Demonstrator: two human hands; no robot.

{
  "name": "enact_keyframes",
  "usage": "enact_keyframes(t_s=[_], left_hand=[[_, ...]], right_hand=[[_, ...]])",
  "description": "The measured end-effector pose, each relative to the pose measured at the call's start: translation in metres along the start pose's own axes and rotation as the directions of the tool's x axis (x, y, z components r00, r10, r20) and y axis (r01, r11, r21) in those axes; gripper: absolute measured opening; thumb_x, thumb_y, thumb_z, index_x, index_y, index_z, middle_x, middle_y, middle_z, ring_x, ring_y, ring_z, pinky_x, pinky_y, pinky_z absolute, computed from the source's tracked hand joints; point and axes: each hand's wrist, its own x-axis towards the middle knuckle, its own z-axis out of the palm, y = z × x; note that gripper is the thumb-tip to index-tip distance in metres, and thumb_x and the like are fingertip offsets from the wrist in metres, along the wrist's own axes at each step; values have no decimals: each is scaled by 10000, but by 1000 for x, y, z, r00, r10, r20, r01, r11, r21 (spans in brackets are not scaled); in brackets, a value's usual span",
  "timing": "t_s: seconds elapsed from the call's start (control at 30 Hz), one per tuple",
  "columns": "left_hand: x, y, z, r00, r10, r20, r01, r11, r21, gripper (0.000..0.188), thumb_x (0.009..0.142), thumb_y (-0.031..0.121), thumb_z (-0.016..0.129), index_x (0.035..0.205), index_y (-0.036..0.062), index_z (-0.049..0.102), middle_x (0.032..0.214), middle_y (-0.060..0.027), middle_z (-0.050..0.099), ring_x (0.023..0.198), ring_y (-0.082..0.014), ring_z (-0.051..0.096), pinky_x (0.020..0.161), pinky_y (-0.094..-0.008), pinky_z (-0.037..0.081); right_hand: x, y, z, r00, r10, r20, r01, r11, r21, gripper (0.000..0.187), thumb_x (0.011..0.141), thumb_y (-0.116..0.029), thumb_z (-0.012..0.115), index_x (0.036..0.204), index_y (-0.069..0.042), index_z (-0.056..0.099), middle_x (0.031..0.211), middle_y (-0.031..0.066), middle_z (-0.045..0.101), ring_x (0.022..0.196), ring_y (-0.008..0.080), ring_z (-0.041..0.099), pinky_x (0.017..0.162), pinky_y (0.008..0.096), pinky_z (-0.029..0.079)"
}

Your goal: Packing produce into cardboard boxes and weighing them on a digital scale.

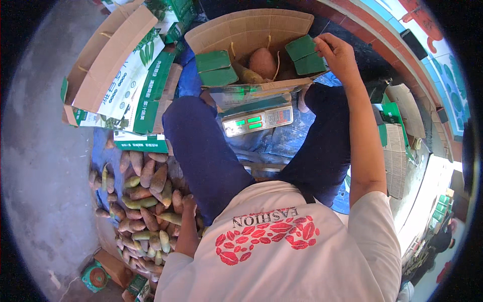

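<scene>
In front of me stands an open cardboard box (pixel 249 25) with green side flaps and thin cord loops. A large reddish-brown root (pixel 263 63) and a paler greenish one (pixel 247 75) lie inside. My right hand (pixel 336 56) is at the far right corner, fingers closed on the edge of the green flap (pixel 306 54). Down at my left side, my left hand (pixel 188 205) reaches into a pile of long brown and green roots (pixel 148 173). Its fingers are mostly hidden, so its grip does not show. A digital scale (pixel 257 121) with lit green displays sits between my knees, close to the box.
Stacked green and white cartons (pixel 121 75) stand at the left, beyond the pile. Another opened carton (pixel 395 151) is on my right. Blue plastic sheeting (pixel 274 146) covers the floor under the scale. A round green device (pixel 95 277) stands at lower left.
</scene>
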Motion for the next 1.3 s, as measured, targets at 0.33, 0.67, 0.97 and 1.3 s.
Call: enact_keyframes(t_s=[0.33, 0.67, 0.97, 1.3], left_hand=[[102, 313, -10, 992, 80, -95, -75, 996, 51, 260, 876, 122, 496, 1083, -21, 559, 1036, -113, 604, 926, -212, 564, 832, -318, 433], [140, 487, -35, 863, 388, -324, -394, 918, 50, 315, 913, 115, 448, 1187, -33, 495, 1215, -132, 518, 1103, -220, 489, 958, -323, 351], [137, 571, 0, 783, 546, -298, -593, 799, -95, 299, 910, 55, 418, 1193, -28, 471, 1270, -141, 471, 1163, -228, 449, 985, -343, 340], [131, 626, 29, 519, 785, -338, -747, 609, 267, 267, 898, 102, 445, 1120, -29, 512, 1278, -195, 435, 1192, -325, 401, 991, -411, 302]], right_hand=[[-23, 33, -66, 966, 109, -236, -111, 994, 8, 204, 841, -217, 591, 894, -22, 625, 757, 133, 643, 702, 247, 635, 655, 305, 482], [-199, 174, -176, 845, 249, -474, -534, 433, -726, 396, 772, -206, 630, 1135, -77, 536, 1081, 137, 580, 1017, 323, 534, 883, 414, 416], [-268, 177, -201, 586, 611, -533, -615, -93, -783, 403, 769, -247, 602, 1143, -115, 531, 1085, 137, 596, 1021, 315, 555, 896, 409, 419], [-274, 186, -208, 571, 719, -397, -699, 173, -693, 242, 811, -304, 563, 979, -136, 608, 959, 169, 624, 907, 354, 593, 765, 452, 467]])
